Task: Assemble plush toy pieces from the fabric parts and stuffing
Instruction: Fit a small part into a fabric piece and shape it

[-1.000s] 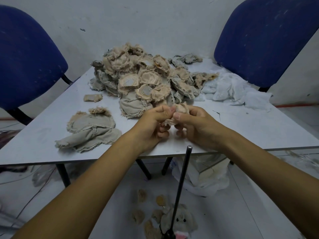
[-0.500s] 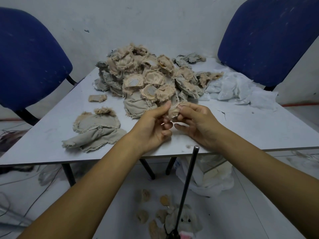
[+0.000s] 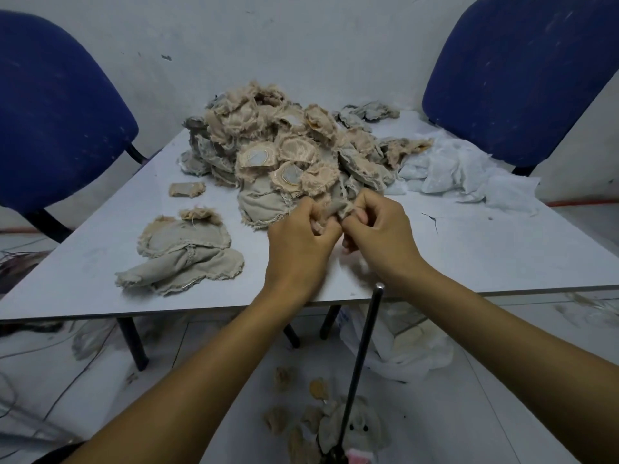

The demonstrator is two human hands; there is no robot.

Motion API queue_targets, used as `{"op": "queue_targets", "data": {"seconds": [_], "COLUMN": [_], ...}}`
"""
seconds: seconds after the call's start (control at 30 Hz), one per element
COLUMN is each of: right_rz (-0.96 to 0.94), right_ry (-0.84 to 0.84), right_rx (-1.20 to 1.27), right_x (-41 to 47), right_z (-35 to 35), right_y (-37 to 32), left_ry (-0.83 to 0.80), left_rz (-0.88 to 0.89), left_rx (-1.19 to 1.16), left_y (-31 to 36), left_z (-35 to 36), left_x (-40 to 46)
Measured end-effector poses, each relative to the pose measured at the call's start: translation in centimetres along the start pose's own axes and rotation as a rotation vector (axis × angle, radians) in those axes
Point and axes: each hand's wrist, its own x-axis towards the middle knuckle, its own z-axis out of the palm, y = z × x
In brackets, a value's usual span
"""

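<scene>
While both hands meet over the table (image 3: 469, 262) | left hand (image 3: 298, 242) pinches small fabric piece (image 3: 335, 209) | right hand (image 3: 382, 229) pinches same piece | fabric pile (image 3: 288, 152) just behind

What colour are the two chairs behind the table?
Both padded chairs are dark blue; head view shows them.

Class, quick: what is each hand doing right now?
Left hand: fingers curled, gripping the small fabric piece.
Right hand: gripping the same piece.
</scene>
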Motion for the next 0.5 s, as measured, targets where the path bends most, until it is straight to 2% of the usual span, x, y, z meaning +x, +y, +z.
{"op": "queue_targets", "data": {"seconds": [0.07,0.13,0.23,0.27,0.33,0.4,0.47,0.5], "right_rz": [-0.053,-0.069,-0.080,-0.079,-0.067,0.001,0.145,0.232], "right_ry": [-0.026,-0.033,-0.086,-0.122,-0.244,-0.380,-0.395,-0.334], "right_rx": [-0.002,-0.036,-0.210,-0.236,-0.212,-0.037,0.272,0.413], "right_x": [-0.1,-0.1,0.1,0.1,0.1,0.3,0.7,1.0], "right_z": [0.2,0.1,-0.8,-1.2,-1.5,-1.6,-1.9,-2.1], "right_y": [0.0,0.1,0.6,0.7,0.6,0.4,0.1,0.0], "left_ry": [0.060,-0.051,-0.386,-0.455,-0.499,-0.452,-0.411,-0.449], "left_rz": [0.017,-0.118,-0.584,-0.655,-0.641,-0.587,-0.578,-0.566], "left_rx": [0.062,-0.069,-0.768,-0.880,-0.850,-0.787,-0.804,-0.836], "left_y": [-0.1,0.0,0.7,0.6,0.2,-0.2,-0.6,-0.7], "left_z": [-0.1,-0.3,-1.1,-1.4,-1.8,-1.9,-1.9,-2.1], "left_x": [0.2,0.7,1.5,1.7,2.0,2.0,2.0,2.0]}}
